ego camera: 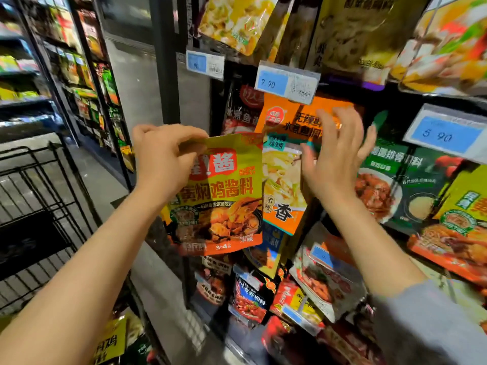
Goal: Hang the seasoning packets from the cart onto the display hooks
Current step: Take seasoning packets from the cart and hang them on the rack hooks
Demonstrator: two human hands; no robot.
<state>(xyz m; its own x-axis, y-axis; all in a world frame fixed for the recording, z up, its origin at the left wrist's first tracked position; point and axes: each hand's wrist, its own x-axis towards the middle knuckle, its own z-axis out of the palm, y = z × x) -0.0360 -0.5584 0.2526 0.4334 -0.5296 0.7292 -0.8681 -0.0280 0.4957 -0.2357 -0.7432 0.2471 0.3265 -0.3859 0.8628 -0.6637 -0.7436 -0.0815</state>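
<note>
Held packet point(218, 196): yellow-green upper, orange base band, red logo block with white characters, brown-orange dish print.
Packet at 3 o'clock of it point(287, 164): orange, black lettering, teal strip, pale yellow-white food print.
Packet at 12 o'clock point(243, 109): black with a red seal.
Price tags point(287, 82): blue panels on white, black barcodes.
Cart point(39, 185): black wire.
Sleeve at 5 o'clock point(427, 327): grey.
Far-right packet point(405, 180): dark green, red dish.

One view only, worn on the head, looking forward and slightly down, wide-angled. Very close to the display rack point(342, 83) of hanging packets, with the cart point(39, 185) at the lower left.
</note>
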